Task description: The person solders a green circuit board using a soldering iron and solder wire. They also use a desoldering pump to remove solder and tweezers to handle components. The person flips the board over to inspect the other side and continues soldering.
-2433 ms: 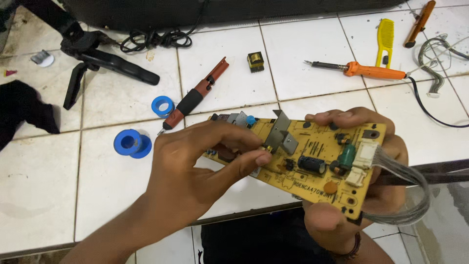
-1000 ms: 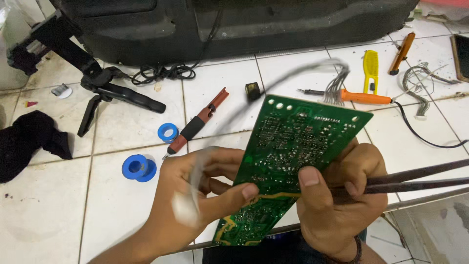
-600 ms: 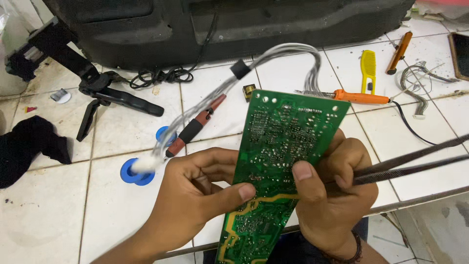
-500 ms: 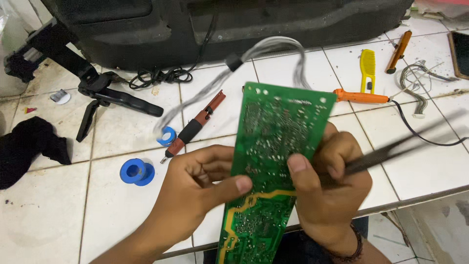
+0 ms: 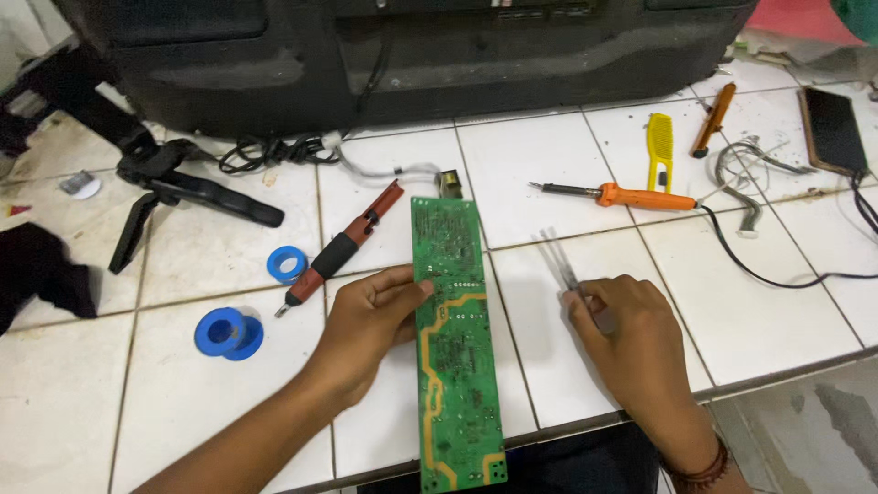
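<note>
Your left hand (image 5: 370, 320) pinches the edge of the long green circuit board (image 5: 453, 348) in the low middle of the frame, so keep your thumb on the rim and off the bumpy shiny dots. Your right hand (image 5: 631, 343) is curled around thin metal tweezers (image 5: 558, 259); hold them lightly, tips up.

The left hand (image 5: 366, 320) holds a long green circuit board (image 5: 455, 348) by its left edge, solder side up, on the white tiled table (image 5: 567, 174). The right hand (image 5: 631, 343) grips tweezers (image 5: 560, 261), blurred, just right of the board. A red desoldering pump (image 5: 343, 245) and two blue tape rolls (image 5: 229, 331) lie left. An orange soldering iron (image 5: 622, 195) lies beyond.
</note>
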